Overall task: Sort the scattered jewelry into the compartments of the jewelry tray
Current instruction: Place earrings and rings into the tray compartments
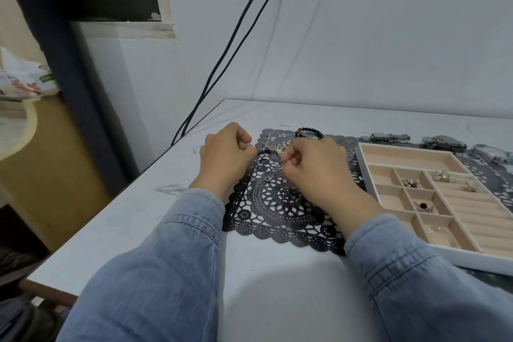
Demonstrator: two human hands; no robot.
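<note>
Over a black lace mat (280,203), my left hand (226,159) and my right hand (316,169) both pinch a thin necklace with silver charms (273,150) stretched between them. A small dark pendant (268,179) hangs from it near my right fingers. The beige jewelry tray (363,157) lies to the right. Its small compartments hold a cluster of rings (410,182), a dark-stoned piece (423,206) and a thin bangle (441,233). Silver pieces (444,175) sit on its ring rolls. A black bead bracelet (309,132) lies behind my hands.
Three watches (390,136) (444,141) (492,151) lie along the mat's far edge behind the tray. Two black cables (222,64) run down the wall to the table's left corner. The white table's left edge (111,203) drops off beside a dark post.
</note>
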